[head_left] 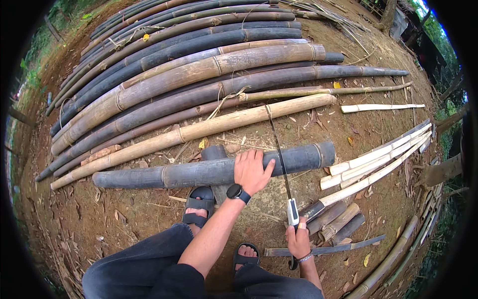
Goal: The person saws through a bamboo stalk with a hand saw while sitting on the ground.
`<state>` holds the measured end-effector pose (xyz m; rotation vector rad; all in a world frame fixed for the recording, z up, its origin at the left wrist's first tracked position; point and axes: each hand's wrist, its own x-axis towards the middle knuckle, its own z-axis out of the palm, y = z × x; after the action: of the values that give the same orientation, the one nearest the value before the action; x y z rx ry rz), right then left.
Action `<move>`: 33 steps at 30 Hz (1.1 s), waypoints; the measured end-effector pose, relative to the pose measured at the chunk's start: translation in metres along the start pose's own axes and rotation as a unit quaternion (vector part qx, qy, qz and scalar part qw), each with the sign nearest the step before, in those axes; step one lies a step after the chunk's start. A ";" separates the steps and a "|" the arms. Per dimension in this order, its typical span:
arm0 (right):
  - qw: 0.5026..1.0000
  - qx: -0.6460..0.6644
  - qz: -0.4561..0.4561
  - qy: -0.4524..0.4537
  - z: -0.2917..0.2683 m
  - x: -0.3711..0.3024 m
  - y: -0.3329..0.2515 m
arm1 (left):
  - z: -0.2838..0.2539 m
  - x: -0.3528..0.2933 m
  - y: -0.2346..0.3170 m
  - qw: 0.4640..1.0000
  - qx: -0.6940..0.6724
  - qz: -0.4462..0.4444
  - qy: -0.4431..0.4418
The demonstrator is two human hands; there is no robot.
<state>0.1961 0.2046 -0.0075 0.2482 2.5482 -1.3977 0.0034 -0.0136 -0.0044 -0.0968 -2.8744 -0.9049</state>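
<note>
A thick dark bamboo pole [199, 172] lies crosswise in front of me, resting over another short dark bamboo piece [214, 152]. My left hand [253, 172] presses down on top of it, fingers laid over the curve and thumb spread to the right. In my right hand [298, 242] is the white-and-black handle of a hand saw [282, 162]. Its long thin blade runs away from me across the dark pole, just right of my left thumb. The far tip reaches over a pale bamboo pole [249, 117]. Whether the teeth have cut in cannot be made out.
Many long bamboo poles [189, 65] lie side by side at the back. Split pale bamboo strips [378, 154] fan out at the right. Short bamboo offcuts [341, 219] sit beside the saw handle, with a flat dark bamboo strip [333, 249] nearer me. My sandalled feet [199, 204] flank the work.
</note>
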 end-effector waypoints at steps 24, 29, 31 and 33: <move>0.996 0.062 -0.064 0.025 0.010 -0.014 0.019 | 0.006 -0.019 0.006 0.997 0.021 0.024 0.073; 0.998 0.024 -0.054 0.012 0.010 -0.002 0.014 | 0.008 -0.012 0.005 0.997 0.031 0.016 0.068; 0.999 0.026 -0.043 0.006 0.011 0.000 0.018 | 0.008 -0.011 0.005 0.997 0.033 0.010 0.063; 0.999 0.026 -0.036 0.002 0.011 0.002 0.018 | 0.008 -0.010 0.006 0.997 0.039 0.005 0.063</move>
<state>0.1999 0.2052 -0.0282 0.1694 2.5518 -1.4916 0.0132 -0.0042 -0.0094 -0.0447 -2.7858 -0.7668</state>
